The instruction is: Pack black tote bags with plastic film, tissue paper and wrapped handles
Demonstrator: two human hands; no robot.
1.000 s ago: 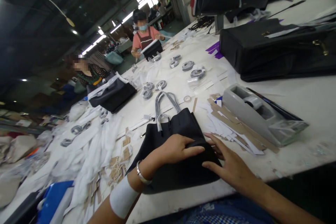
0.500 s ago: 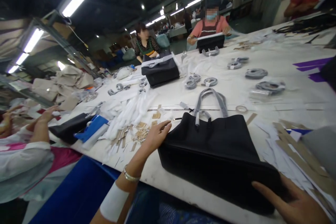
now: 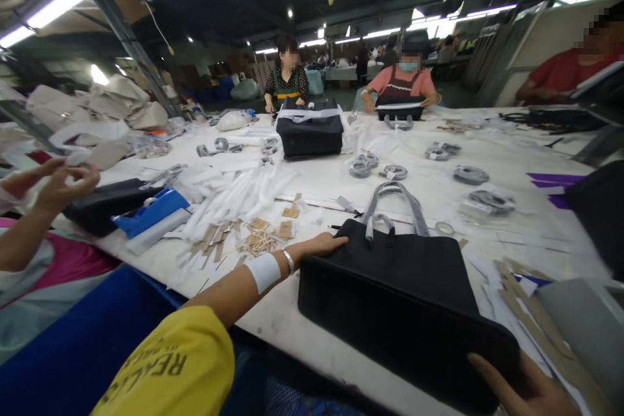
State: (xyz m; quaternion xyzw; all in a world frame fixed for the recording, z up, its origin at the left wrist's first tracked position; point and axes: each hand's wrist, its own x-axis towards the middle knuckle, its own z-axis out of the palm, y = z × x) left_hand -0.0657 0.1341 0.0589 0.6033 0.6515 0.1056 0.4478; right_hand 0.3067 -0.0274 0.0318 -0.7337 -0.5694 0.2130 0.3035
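Note:
A black tote bag [image 3: 404, 286] with grey wrapped handles [image 3: 390, 201] lies flat on the white table [image 3: 302, 182], its bottom towards me. My left hand [image 3: 319, 246] rests with fingers stretched out on the bag's left edge near the top corner. A silver bracelet and a white wrist wrap sit on that arm. My right hand [image 3: 524, 390] presses spread fingers against the bag's bottom right corner at the frame's lower edge.
White paper strips [image 3: 234, 198] and brown tags [image 3: 258, 237] lie left of the bag. A blue tape dispenser [image 3: 149, 211] and a grey one [image 3: 585, 325] flank it. Grey strap rolls [image 3: 470, 175] are scattered behind. Co-workers sit opposite with black bags [image 3: 309, 133]; another person's hands [image 3: 53, 185] are at left.
My view has swung left and up. The bag has turned bottom-towards-me. My hands have spread apart, left to the bag's left edge, right to its bottom right corner.

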